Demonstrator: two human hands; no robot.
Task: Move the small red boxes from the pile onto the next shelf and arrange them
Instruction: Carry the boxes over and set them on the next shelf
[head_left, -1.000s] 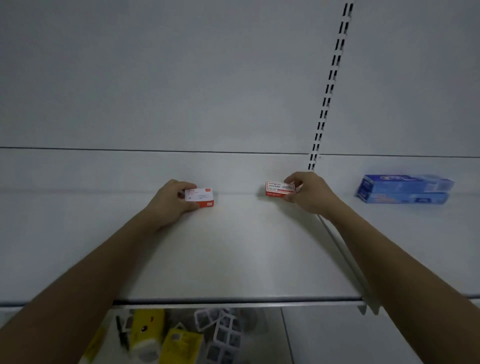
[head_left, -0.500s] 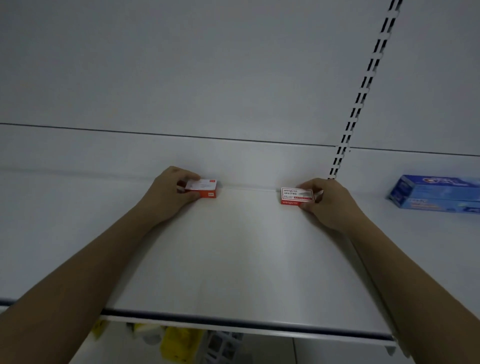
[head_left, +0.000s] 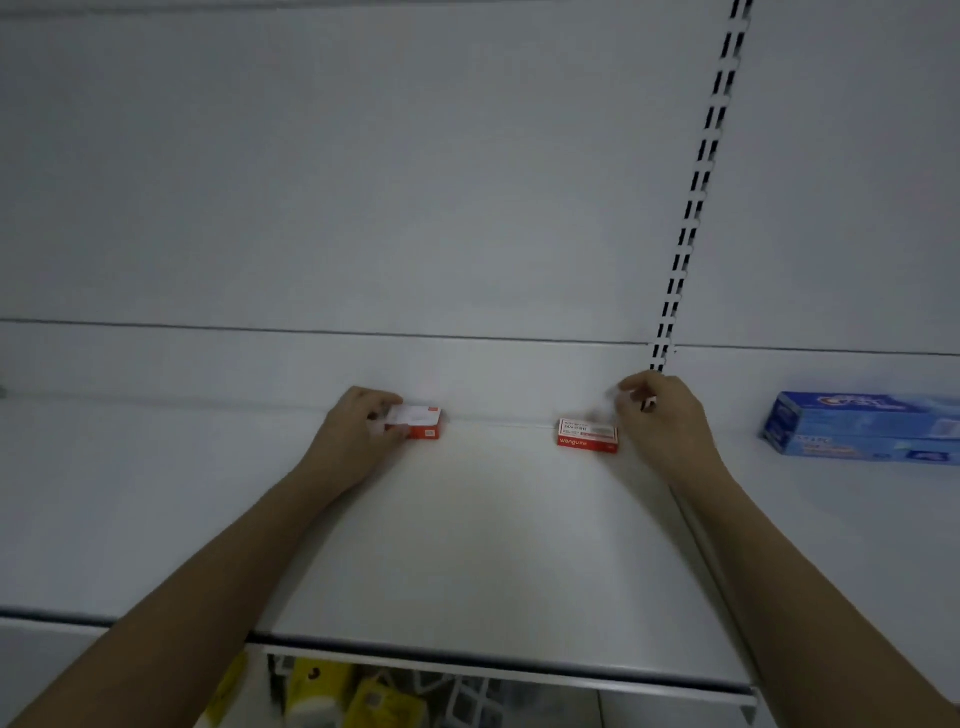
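Leftward, the left hand (head_left: 358, 436) pinches a small red-and-white cardboard box (head_left: 418, 422) lying flat at the white metal shelf's (head_left: 467, 545) back edge. Its twin box (head_left: 588, 435) lies lengthwise left-to-right, just beside the right hand's (head_left: 662, 421) loosely curled, empty fingers.

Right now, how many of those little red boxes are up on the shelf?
2. One red box lies at the back, held by the left hand; the other red box lies beside the right hand. More may sit out of view.
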